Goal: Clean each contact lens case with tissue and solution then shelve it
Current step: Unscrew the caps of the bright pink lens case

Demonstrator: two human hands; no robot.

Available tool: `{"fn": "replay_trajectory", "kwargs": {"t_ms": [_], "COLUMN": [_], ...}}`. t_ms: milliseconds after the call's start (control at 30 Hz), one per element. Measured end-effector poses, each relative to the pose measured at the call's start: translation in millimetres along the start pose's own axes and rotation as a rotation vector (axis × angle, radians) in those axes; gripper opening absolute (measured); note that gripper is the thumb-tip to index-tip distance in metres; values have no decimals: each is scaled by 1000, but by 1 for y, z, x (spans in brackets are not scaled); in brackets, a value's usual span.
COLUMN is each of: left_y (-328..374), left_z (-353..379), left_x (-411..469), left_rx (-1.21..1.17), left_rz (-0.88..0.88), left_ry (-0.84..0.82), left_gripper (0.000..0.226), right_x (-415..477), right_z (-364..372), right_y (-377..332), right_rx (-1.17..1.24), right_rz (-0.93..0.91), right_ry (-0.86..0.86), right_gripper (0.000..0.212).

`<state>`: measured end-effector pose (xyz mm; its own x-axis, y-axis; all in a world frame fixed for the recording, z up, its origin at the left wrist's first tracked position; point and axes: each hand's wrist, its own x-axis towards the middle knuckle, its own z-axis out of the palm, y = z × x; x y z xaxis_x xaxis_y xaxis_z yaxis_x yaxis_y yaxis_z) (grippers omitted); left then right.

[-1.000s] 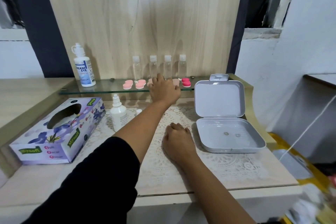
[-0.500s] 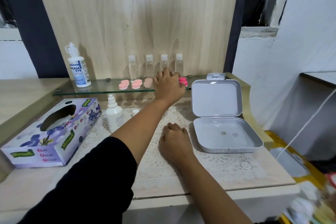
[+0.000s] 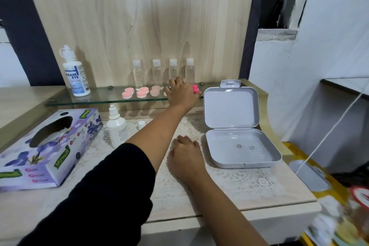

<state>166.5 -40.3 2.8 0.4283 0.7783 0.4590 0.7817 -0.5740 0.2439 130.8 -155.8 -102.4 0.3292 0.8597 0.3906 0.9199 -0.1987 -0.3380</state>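
My left hand point(image 3: 182, 94) reaches onto the glass shelf point(image 3: 89, 100), its back toward me. Its fingers are curled over a bright pink lens case point(image 3: 195, 89), which pokes out at the hand's right side. Three pale pink lens cases point(image 3: 142, 92) lie in a row on the shelf to its left, and the edge of another shows just beside the hand. My right hand point(image 3: 185, 156) rests on the lace mat point(image 3: 239, 181) as a loose fist with nothing visible in it. A tissue box point(image 3: 50, 146) and a small white solution bottle point(image 3: 116, 129) stand at the left.
An open grey box point(image 3: 229, 108) stands right of my hands, with two small lenses point(image 3: 239, 146) in its base. A large solution bottle point(image 3: 76, 78) and several clear bottles point(image 3: 157, 73) stand on the shelf. A small white cap point(image 3: 141, 125) sits by the solution bottle.
My left hand has slid right along the shelf, from the pale cases to the bright pink one. My right hand has stayed on the mat.
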Motion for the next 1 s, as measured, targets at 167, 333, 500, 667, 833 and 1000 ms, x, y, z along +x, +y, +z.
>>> {"fn": "replay_trajectory", "kwargs": {"t_ms": [167, 333, 500, 667, 833, 1000], "left_y": [3, -3, -20, -50, -91, -123], "left_z": [-5, -19, -38, -54, -50, -43], "left_x": [-2, -9, -34, -78, -124, -152], "left_rx": [-25, -97, -236, -433, -552, -572], "left_rz": [12, 51, 50, 84, 117, 82], "left_ry": [48, 113, 143, 30, -112, -229], "left_gripper": [41, 38, 35, 41, 20, 16], "right_x": [0, 0, -1, 0, -2, -2], "right_z": [1, -2, -4, -3, -5, -6], "right_y": [3, 3, 2, 1, 1, 1], "right_rx": [5, -5, 8, 10, 18, 74], "right_rz": [-27, -18, 0, 13, 8, 25], "right_ry": [-6, -71, -66, -61, -44, 11], "right_gripper": [48, 30, 27, 26, 24, 20]}}
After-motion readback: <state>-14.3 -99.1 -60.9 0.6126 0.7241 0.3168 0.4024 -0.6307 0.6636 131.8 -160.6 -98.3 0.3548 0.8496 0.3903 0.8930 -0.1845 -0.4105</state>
